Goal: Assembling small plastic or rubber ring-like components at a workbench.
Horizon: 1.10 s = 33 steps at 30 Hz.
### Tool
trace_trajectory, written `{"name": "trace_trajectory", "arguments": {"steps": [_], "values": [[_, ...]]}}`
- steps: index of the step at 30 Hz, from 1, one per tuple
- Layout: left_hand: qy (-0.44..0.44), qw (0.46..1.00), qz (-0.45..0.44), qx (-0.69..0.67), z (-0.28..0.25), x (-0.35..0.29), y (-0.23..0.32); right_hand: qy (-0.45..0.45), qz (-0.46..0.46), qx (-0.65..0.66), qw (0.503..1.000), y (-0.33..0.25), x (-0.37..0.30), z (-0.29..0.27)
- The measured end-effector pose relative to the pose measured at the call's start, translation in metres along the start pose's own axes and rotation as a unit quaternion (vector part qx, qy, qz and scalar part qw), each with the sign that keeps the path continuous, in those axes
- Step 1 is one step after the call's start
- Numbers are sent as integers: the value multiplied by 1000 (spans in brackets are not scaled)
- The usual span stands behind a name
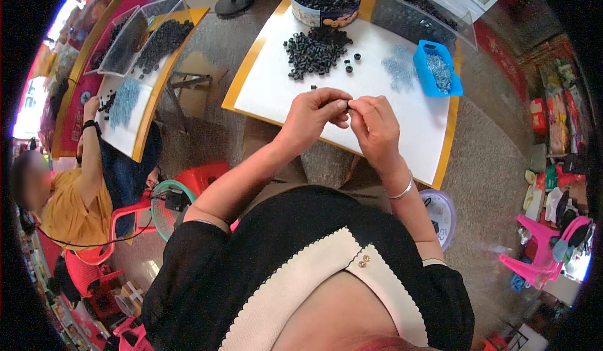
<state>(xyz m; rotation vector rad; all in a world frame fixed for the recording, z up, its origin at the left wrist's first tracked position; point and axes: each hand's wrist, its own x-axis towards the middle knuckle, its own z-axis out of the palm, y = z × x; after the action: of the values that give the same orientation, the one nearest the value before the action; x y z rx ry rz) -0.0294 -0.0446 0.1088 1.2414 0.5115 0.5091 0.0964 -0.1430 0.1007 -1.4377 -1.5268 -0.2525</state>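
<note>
Above the near edge of the white-topped table [251, 93], my left hand [308, 117] and my right hand [377, 128] meet fingertip to fingertip. Both pinch one small black part [348, 105], mostly covered by the fingers. Beyond them lies a pile of small black cylindrical parts [314, 54], with a few loose ones to its right. A loose heap of tiny pale-blue clear pieces [399, 68] is spread on the white surface farther right. Beside it, a blue plastic basket [422, 71] holds more of those pieces.
A round printed tin [306, 15] full of black parts stands at the far edge, next to a clear bin [433, 27]. On the left, a co-worker in a yellow shirt [72, 206] sits at a similar table [141, 128]. A lilac basket [445, 213] stands near my right arm.
</note>
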Motion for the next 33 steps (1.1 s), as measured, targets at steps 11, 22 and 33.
{"name": "trace_trajectory", "arguments": {"steps": [11,22,33], "values": [[-51,995,-42,-68,3,0,-3,34,38,33,998,-16,-3,-16],[3,996,62,57,24,-16,13,81,11,-5,997,-22,-1,-18],[-104,987,-38,-116,-2,-5,2,20,77,80,994,-33,-1,-21]]}}
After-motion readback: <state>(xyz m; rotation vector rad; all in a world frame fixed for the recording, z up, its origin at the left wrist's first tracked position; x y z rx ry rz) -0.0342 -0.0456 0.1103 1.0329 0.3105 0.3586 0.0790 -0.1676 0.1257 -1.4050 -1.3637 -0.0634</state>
